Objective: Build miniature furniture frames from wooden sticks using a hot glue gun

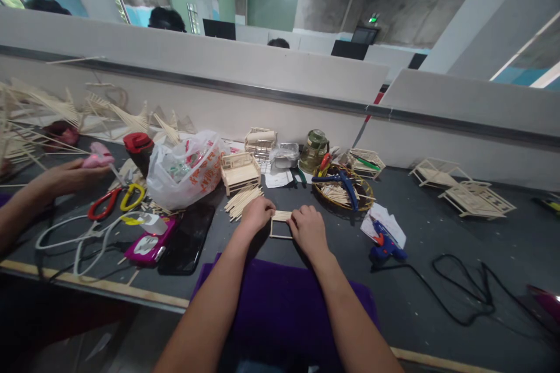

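A small rectangular frame of thin wooden sticks (280, 237) lies on the dark table in front of me, with several sticks side by side across its far end. My left hand (258, 214) is closed, its fingertips pinching the far left corner. At the right side of that end, my right hand (310, 228) has its fingers bent and pressed onto the sticks. The fingertips partly hide the frame's corners. Beside my left hand lies a pile of loose wooden sticks (242, 203). A finished-looking miniature stick bench (240, 172) stands just behind the pile.
Left are a plastic bag (186, 172), phone (187, 240), magenta box (151, 242), scissors (105, 204) and a co-worker's hand (72, 178) with a pink object. Right are a basket (370, 201), blue glue gun (386, 245), its cord and stick models (476, 198). Purple cloth (280, 303) covers the near edge.
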{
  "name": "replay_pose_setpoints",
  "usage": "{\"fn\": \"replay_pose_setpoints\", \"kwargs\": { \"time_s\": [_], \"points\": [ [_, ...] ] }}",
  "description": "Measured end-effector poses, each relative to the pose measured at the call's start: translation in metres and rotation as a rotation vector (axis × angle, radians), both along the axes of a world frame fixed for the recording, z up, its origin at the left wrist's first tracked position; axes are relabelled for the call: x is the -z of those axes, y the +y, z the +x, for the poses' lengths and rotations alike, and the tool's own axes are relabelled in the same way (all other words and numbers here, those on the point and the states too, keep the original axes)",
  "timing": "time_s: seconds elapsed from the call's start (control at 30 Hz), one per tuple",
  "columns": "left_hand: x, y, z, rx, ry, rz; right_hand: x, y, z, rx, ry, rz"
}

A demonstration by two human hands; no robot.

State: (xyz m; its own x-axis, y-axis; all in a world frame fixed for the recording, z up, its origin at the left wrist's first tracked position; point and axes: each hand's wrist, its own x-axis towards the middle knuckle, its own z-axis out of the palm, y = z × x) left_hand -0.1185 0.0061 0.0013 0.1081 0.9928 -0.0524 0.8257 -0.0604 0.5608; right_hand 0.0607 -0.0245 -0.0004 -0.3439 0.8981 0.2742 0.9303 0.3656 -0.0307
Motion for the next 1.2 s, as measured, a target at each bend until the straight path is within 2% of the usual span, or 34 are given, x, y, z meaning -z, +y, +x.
{"fn": "replay_pose_setpoints", "kwargs": {
  "time_s": [0.27, 0.4, 0.5, 0.63, 0.8, 0.97, 1.2],
  "points": [
    [0.005, 0.002, -0.001, -0.004, -0.026, 0.016, 0.0, -0.001, -0.003, 0.01, 0.001, 0.011],
    [0.005, 0.003, -0.003, 0.004, -0.06, -0.004, 0.001, 0.0, 0.002, 0.008, 0.092, -0.004],
    [0.004, 0.003, -0.006, 0.023, -0.099, -0.029, 0.001, 0.002, 0.016, 0.059, 0.319, 0.035],
    [0.002, 0.002, -0.008, 0.049, -0.116, -0.021, 0.002, 0.006, 0.044, 0.25, 0.704, 0.095],
    [-0.001, -0.001, -0.004, 0.074, -0.041, 0.008, 0.015, 0.012, 0.068, 0.407, 0.973, -0.034],
    [-0.003, -0.005, 0.001, 0.058, 0.027, 0.059, 0.027, 0.012, 0.074, 0.415, 0.939, -0.257],
    [-0.005, -0.007, 0.004, 0.079, 0.035, 0.062, 0.022, 0.008, 0.067, 0.341, 0.731, -0.273]
  ]
}}
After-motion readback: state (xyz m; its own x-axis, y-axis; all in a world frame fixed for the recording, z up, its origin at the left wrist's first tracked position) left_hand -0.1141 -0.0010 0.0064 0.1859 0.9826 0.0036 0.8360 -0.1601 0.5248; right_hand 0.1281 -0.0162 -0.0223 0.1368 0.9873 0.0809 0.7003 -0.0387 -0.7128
